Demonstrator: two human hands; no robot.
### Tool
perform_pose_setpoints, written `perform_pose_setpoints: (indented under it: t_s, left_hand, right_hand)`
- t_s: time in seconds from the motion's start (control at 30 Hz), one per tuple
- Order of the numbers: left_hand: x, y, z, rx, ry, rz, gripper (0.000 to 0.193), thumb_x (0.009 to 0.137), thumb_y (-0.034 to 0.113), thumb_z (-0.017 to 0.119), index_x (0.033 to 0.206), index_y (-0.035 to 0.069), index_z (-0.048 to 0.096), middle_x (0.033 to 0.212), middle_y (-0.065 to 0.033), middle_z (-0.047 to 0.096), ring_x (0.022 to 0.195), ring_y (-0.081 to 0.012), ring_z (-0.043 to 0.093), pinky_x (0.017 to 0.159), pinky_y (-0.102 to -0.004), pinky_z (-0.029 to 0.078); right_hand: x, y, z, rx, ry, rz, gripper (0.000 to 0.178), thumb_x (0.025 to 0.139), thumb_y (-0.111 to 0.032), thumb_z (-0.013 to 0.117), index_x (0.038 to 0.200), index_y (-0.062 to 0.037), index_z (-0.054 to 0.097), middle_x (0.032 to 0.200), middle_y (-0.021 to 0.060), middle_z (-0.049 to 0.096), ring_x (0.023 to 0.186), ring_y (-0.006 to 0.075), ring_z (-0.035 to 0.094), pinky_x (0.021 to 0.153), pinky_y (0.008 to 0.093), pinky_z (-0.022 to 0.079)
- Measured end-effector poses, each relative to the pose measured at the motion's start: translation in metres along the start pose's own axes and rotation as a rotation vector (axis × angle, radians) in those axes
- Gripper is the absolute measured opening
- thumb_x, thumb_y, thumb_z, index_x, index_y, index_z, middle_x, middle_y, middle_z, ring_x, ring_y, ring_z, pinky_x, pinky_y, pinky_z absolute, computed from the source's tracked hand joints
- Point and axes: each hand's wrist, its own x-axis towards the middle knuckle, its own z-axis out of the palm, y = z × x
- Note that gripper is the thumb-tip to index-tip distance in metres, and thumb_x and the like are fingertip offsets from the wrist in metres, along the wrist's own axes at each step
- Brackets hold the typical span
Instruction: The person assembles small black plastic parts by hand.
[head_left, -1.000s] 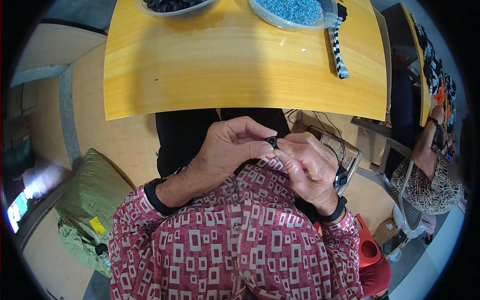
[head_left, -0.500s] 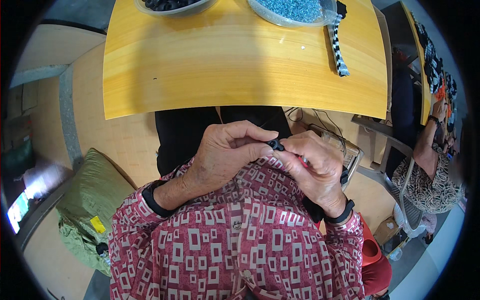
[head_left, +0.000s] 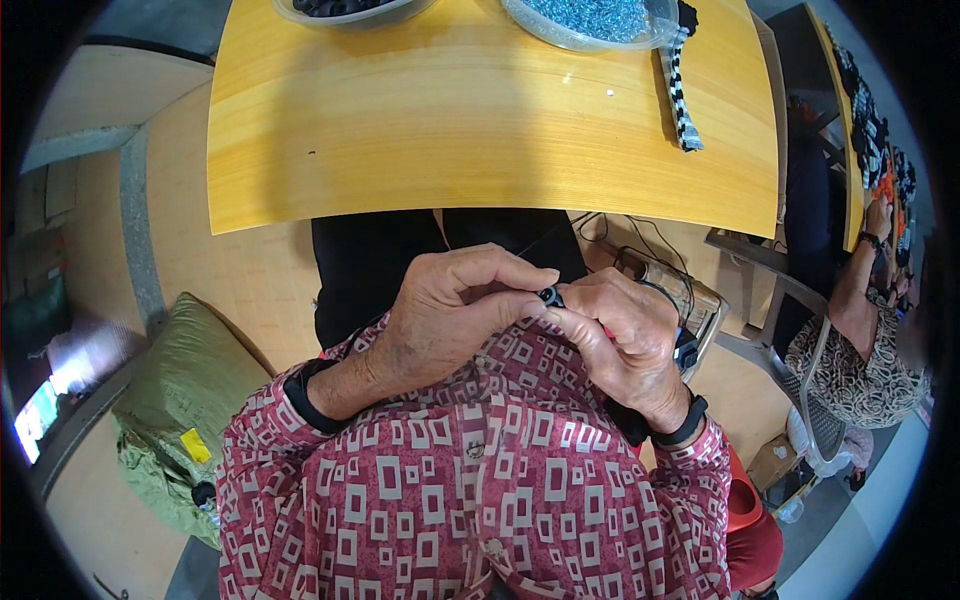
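A small black round piece point(head_left: 550, 297) with a pale ring showing at its end is held over my lap, between the fingertips of both hands. My left hand point(head_left: 440, 310) pinches it from the left with thumb and forefinger. From the other side, my right hand point(head_left: 625, 335) presses its thumb and bent forefinger against the same piece. A bit of red shows by the right hand's fingers; what it is cannot be made out. Both hands are closed and touch at the tips, in front of the table's near edge.
On the yellow wooden table point(head_left: 400, 140) stand a tub of black pieces point(head_left: 345, 10) and a tub of clear blue pieces point(head_left: 590, 22). A black-and-white strip point(head_left: 680, 95) lies at the right. A green sack point(head_left: 190, 390) rests at left; another person point(head_left: 850, 350) sits at right.
The black piece has turned so its round end with a pale ring faces up more. My right hand has shifted slightly left; my left hand stays nearly still.
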Motion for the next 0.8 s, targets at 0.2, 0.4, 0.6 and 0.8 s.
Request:
perform_pose_setpoints:
  t_s: [0.2,0.4,0.6,0.8]
  left_hand:
    - [-0.0019,0.0034,-0.0006,-0.057,0.002,0.01,0.024,0.082,-0.003,0.071,0.106,0.0,0.07,0.095,-0.0087,0.069,0.087,-0.0114,0.064,0.076,-0.0215,0.052]
    - [-0.0017,0.0046,0.0002,-0.038,0.003,0.051,0.024,0.082,-0.004,0.072,0.106,0.0,0.07,0.096,-0.0092,0.069,0.086,-0.0119,0.065,0.075,-0.0217,0.051]
    - [-0.0048,0.0068,0.0047,-0.176,0.015,-0.037,0.027,0.081,-0.006,0.071,0.108,-0.001,0.068,0.101,-0.009,0.068,0.089,-0.0118,0.064,0.079,-0.0219,0.053]
    - [-0.007,0.0032,-0.0001,-0.232,-0.051,-0.118,0.024,0.087,-0.006,0.065,0.111,-0.002,0.065,0.103,-0.0068,0.069,0.094,-0.0088,0.065,0.083,-0.0196,0.053]
  right_hand:
    - [-0.0009,0.0011,-0.0017,0.127,-0.012,0.013,0.009,0.083,-0.005,0.073,0.086,0.0002,0.066,0.072,0.0094,0.062,0.062,0.0209,0.061,0.054,0.0315,0.047]
    - [-0.0013,-0.0013,-0.0019,0.129,0.024,0.033,0.008,0.083,-0.006,0.073,0.084,0.0,0.067,0.072,0.0084,0.063,0.062,0.0195,0.061,0.053,0.0314,0.047]
    - [-0.0024,-0.003,-0.0034,-0.209,0.045,-0.195,0.019,0.077,-0.007,0.077,0.088,0.0035,0.065,0.074,0.0103,0.059,0.061,0.0197,0.06,0.049,0.0293,0.048]
    - [-0.0008,-0.004,-0.0037,-0.391,0.02,-0.36,0.026,0.07,-0.005,0.078,0.088,0.0045,0.063,0.078,0.0091,0.056,0.06,0.0186,0.057,0.047,0.0288,0.046]
